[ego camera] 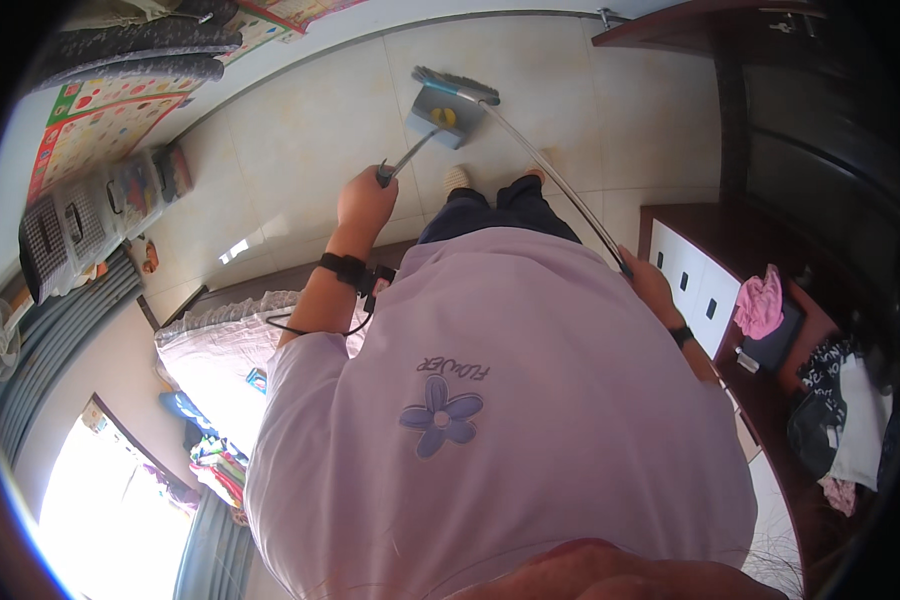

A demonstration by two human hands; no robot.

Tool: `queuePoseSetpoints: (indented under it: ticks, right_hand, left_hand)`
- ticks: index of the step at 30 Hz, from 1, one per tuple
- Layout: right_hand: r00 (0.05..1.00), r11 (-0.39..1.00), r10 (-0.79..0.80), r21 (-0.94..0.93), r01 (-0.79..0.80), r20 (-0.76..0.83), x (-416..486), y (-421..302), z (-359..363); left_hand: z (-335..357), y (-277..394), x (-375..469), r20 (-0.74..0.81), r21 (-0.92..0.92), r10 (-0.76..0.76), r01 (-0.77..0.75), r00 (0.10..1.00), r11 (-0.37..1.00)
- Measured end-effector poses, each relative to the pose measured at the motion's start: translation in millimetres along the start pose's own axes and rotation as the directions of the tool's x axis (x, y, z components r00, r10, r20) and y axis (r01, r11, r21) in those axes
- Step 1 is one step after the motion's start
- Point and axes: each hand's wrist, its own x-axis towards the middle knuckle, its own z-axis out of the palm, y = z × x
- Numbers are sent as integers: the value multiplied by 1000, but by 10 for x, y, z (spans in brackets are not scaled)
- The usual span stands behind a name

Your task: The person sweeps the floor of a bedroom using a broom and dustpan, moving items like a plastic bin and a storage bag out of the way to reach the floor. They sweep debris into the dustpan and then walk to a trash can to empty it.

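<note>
My left hand [365, 204] is closed around the top of the handle of a grey-blue dustpan [426, 118], whose pan rests on or just above the tiled floor ahead of my feet. A yellow patch [442, 118] shows on the pan near its handle. In my right hand [649, 283] is the upper end of a broom's metal pole [562, 184], which slants forward to the broom head [457, 84]. The dark bristles lie along the far edge of the dustpan. Whether they touch it, I cannot tell.
Beside me on the left are a bed [225, 330] and storage boxes [82, 232] along the wall. To the right stands a dark wooden cabinet with white drawers [690, 281]; pink cloth [760, 304] lies on top. A dark wooden furniture edge [660, 34] juts in ahead.
</note>
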Motion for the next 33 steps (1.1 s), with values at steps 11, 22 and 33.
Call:
queuePoseSetpoints:
  ticks: [11,22,33]
  right_hand:
    - [989,825,91,566,-10,-116,-651,173,286]
    - [971,978,65,206,-17,-231,-487,135,-54]
    - [969,969,203,-113,-220,-138,-595,124,-119]
  left_hand:
    - [97,-24,-162,-95,-234,11,-33,995,972]
    - [101,-80,-444,-103,-610,-109,24,989,792]
    - [86,397,-664,-1,-852,-128,66,992,520]
